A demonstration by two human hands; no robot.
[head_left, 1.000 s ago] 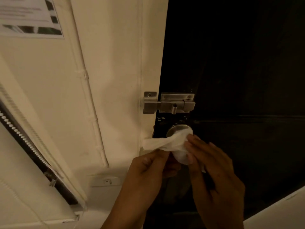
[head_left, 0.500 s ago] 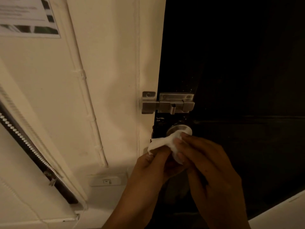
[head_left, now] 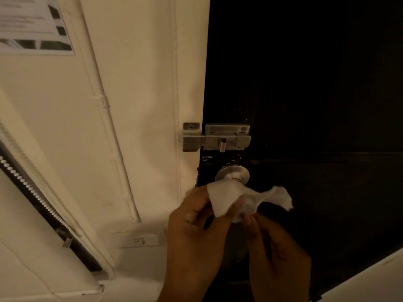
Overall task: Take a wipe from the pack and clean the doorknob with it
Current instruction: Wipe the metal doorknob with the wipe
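Observation:
A round metal doorknob (head_left: 233, 173) sticks out of the dark door (head_left: 316, 94), with only its base and neck showing. A white wipe (head_left: 226, 198) is draped over the knob's front, and a loose end (head_left: 281, 196) trails off to the right. My left hand (head_left: 196, 227) pinches the wipe's left part between thumb and fingers. Just below the knob, my right hand (head_left: 277, 256) holds the wipe's lower middle with its fingertips. The wipe pack is out of sight.
A metal slide bolt (head_left: 216, 138) bridges door and cream frame (head_left: 189, 83) just above the knob. A cable conduit (head_left: 109, 118) runs down the wall on the left, with a wall switch (head_left: 138, 240) below it and a paper notice (head_left: 32, 25) at the top left.
The wipe, bunched on the knob's left side before, is now spread across it with a loose end hanging right. My right hand has dropped lower, below the knob.

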